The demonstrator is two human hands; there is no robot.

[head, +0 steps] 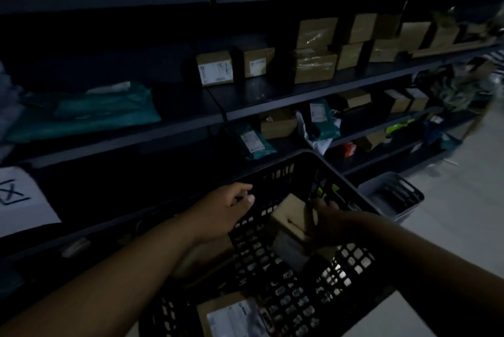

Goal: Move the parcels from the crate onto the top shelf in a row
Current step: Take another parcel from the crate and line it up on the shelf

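Lower centre, left hand (229,207) curls over the crate (313,276) rim while right hand (327,223) clasps a small parcel (293,212) — best lift it straight up, clear of the wall.

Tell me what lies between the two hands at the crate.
In the head view, the crate's black lattice wall separates left hand from right hand, with a cardboard parcel.
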